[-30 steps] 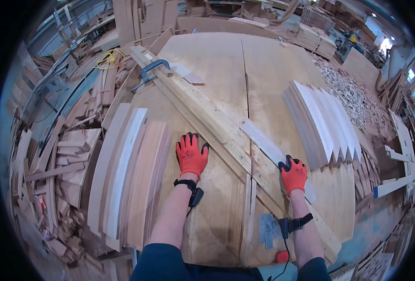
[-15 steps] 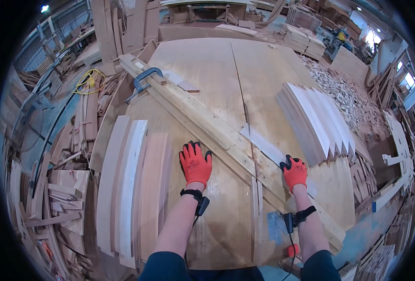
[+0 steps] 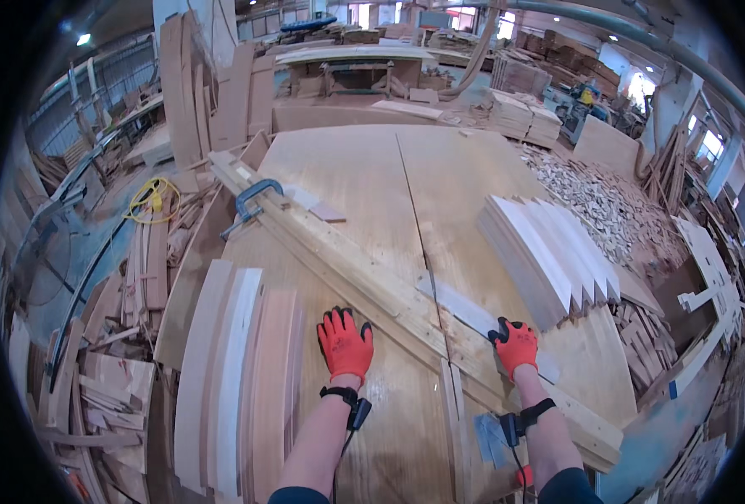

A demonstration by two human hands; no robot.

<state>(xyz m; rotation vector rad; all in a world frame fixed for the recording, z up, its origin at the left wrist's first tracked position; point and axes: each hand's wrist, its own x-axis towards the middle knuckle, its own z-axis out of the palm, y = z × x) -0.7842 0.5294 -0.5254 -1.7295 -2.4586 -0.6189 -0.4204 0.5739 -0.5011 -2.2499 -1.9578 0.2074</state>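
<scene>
Curved slats (image 3: pixel 229 370): a fanned row lying flat left of the long timber rail, ends running away from the person, spread so each piece can be picked singly, by my reading.
Clamp (image 3: pixel 250 206): a blue bar clamp bites the rail's far left end, apparently pinning it to the plywood bench (image 3: pixel 364 176) so it works as a fixed fence.
Left hand (image 3: pixel 344 343): red-gloved, fingers splayed wide, palm flat on the bench just short of the rail; holding nothing, looks like bracing.
Timber rail (image 3: pixel 347 269): long axis runs diagonally, far-left down to near-right, crossing the bench seam.
Thin strip (image 3: pixel 473 315): pale, lying on the rail's right side, parallel to it, pointing far-left.
Right hand (image 3: pixel 515 344): red glove pressing down on the strip's near end, fingers curled over it, pushing it against the rail.
Stacked blanks (image 3: pixel 549 256): fanned pile right of the rail, well apart from the hands.
</scene>
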